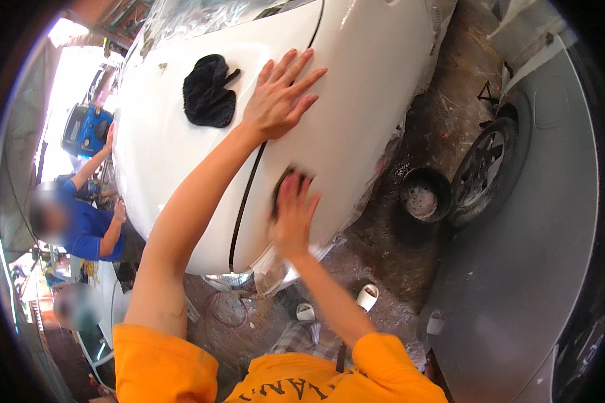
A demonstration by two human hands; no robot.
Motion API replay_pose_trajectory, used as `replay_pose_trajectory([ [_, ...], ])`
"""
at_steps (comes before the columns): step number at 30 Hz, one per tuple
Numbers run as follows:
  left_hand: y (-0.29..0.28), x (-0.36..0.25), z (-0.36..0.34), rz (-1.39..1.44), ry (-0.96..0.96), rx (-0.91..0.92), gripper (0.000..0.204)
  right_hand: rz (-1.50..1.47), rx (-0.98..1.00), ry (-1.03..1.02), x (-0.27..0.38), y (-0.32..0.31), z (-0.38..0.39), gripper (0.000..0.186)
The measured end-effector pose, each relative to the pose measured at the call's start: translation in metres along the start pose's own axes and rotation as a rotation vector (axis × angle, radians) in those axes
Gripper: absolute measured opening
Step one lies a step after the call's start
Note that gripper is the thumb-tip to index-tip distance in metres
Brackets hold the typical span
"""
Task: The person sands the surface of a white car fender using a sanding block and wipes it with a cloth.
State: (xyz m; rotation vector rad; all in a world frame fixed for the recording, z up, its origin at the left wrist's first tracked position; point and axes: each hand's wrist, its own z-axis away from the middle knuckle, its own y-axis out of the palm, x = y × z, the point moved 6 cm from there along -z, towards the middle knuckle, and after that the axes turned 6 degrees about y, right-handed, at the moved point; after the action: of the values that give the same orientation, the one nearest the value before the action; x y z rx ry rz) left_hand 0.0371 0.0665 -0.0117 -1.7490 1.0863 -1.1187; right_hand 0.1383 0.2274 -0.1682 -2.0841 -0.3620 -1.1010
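Observation:
My left hand (282,97) lies flat, fingers spread, on the white car body panel (356,87), across the dark seam beside the hood. My right hand (294,211) is pressed on a small dark pad (276,200) against the same panel, nearer to me. Motion smears this hand and the pad, so the pad's exact kind does not show. A crumpled black cloth (210,92) rests on the white hood (171,161), left of my left hand.
A black bucket of foamy water (423,195) stands on the wet floor by a wheel (480,168) of a grey car (517,269) at right. Clear plastic sheeting (208,20) covers the windshield area. A person in blue (94,225) touches the hood's far left edge.

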Motion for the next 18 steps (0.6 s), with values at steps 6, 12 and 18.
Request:
replay_pose_trajectory([
  [6,-0.002,0.004,-0.003,0.08,-0.018,-0.07,0.047,0.007,0.011,0.132,-0.042,-0.054,-0.141,0.075],
  [12,0.007,0.004,-0.001,0.049,-0.023,-0.102,0.043,0.078,0.049,-0.096,0.007,-0.015,-0.031,0.081],
  [18,0.008,0.008,0.007,-0.003,-0.034,-0.114,0.045,0.321,0.098,-0.091,0.025,-0.018,-0.014,0.08],
])
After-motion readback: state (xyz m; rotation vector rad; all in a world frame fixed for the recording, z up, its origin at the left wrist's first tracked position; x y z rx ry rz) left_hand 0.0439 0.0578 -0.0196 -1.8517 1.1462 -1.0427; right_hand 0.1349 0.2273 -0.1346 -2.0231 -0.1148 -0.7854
